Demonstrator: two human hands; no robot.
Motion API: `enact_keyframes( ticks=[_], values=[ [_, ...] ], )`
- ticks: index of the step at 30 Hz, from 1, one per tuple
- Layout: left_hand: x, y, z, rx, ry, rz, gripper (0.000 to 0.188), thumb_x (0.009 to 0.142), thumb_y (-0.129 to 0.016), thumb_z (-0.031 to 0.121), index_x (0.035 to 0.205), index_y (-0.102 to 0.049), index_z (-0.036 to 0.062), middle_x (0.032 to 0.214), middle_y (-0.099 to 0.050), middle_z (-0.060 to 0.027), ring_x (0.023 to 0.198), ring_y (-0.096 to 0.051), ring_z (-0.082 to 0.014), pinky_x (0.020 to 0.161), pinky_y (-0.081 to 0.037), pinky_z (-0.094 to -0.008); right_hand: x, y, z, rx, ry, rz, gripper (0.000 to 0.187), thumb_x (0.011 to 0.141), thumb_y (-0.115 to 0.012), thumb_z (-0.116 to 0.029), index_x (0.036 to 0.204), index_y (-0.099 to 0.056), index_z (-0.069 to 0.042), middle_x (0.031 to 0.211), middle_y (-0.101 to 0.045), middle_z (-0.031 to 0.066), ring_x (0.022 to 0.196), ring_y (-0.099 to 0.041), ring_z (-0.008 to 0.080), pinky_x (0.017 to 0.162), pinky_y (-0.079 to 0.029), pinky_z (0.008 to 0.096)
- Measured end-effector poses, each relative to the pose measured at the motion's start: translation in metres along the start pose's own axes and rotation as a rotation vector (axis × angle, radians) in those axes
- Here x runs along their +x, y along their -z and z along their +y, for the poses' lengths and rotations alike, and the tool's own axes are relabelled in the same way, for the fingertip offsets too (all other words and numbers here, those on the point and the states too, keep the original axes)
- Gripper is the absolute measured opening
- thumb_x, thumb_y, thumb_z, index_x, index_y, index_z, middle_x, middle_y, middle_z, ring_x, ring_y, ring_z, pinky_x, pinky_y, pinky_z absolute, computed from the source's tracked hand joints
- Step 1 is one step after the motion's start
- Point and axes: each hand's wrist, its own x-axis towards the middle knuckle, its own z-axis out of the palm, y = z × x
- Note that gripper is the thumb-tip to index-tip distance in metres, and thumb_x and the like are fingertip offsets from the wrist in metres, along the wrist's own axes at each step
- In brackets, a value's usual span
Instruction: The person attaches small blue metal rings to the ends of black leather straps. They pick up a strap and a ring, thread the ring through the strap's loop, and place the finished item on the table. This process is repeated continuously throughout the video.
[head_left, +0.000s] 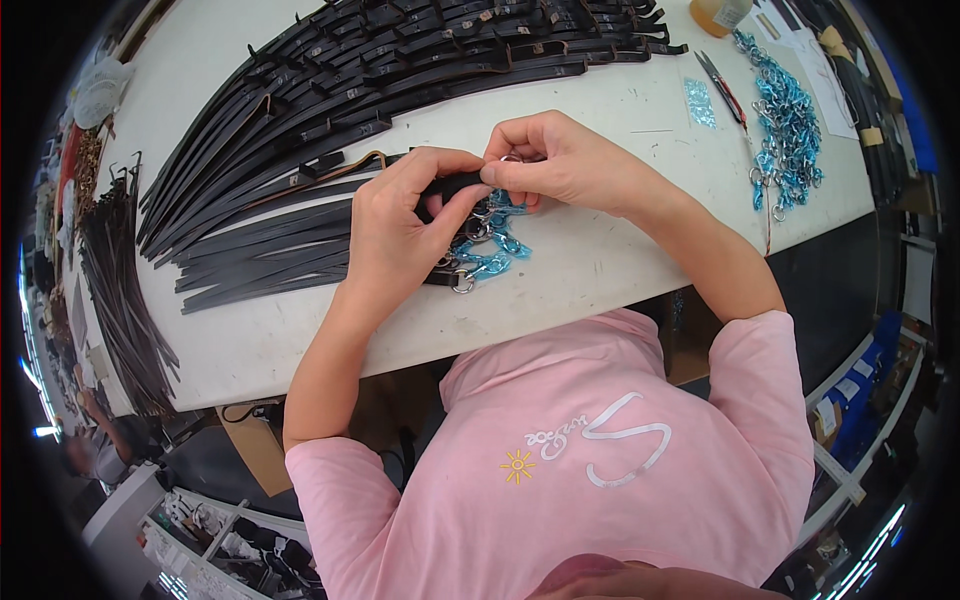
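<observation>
My left hand (400, 215) is curled round the looped end of a black strap (455, 186). Close against it, my right hand (565, 165) pinches a silver metal ring (511, 158) at the strap's end; the fingers partly cover what is between them. Just below the hands lie metal clasps in blue plastic film (492, 262), with another silver ring (463, 282) on a strap end near the left wrist. Several flat black straps (270, 245) extend leftward from beneath my left hand.
A large pile of black straps (400, 70) covers the far side of the white table (620, 255). More straps (125, 300) hang over its left edge. At right are a heap of blue-wrapped clasps (787, 125), red-handled pliers (723, 88), a blue packet (700, 103) and a bottle (718, 14).
</observation>
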Motion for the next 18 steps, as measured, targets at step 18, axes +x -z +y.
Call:
enact_keyframes(
  ticks=[18],
  values=[
    [-0.001,0.003,-0.008,0.021,-0.166,0.089,0.021,0.081,-0.081,0.003,0.1,-0.073,0.0053,0.08,-0.067,-0.0028,0.052,-0.046,-0.0094,0.047,-0.036,-0.0245,-0.009,0.018,-0.005,0.093,0.018,-0.1,0.028,0.1,-0.063,-0.013,0.122,-0.069,0.003,0.099,-0.073,0.0083,0.09,-0.069,0.0127,0.08,-0.057,0.0263]
  ],
)
